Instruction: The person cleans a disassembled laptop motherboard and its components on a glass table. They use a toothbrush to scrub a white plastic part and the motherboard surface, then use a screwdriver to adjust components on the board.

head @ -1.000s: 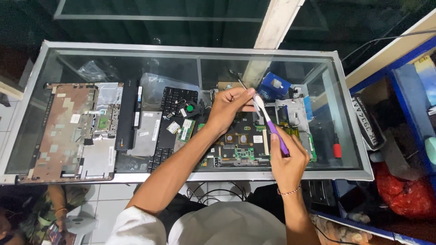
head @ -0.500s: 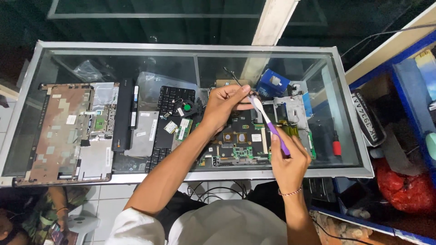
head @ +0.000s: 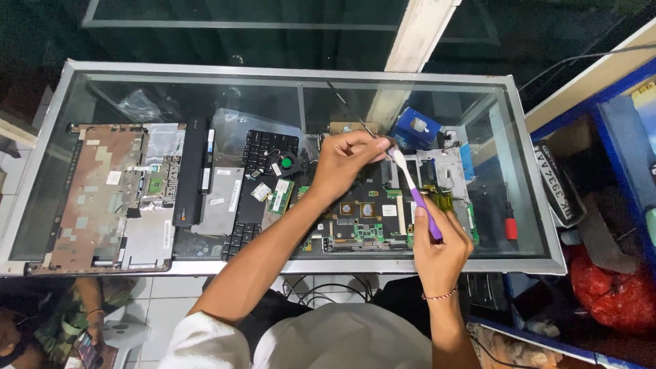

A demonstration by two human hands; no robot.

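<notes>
Near the middle of the frame, the right hand (head: 441, 249) is closed around the purple handle of a toothbrush (head: 415, 195). The left hand (head: 345, 164) pinches its white head above the circuit board (head: 362, 215) on the glass counter (head: 287, 89).

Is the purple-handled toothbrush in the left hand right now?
No, the right hand grips the toothbrush by its purple handle, while the left hand pinches near its bristle end.

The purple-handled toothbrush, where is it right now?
In the head view, right of centre: the toothbrush is held by the right hand, slanting up-left over the motherboard, its head at the left hand fingers, just below the blue box.
</notes>
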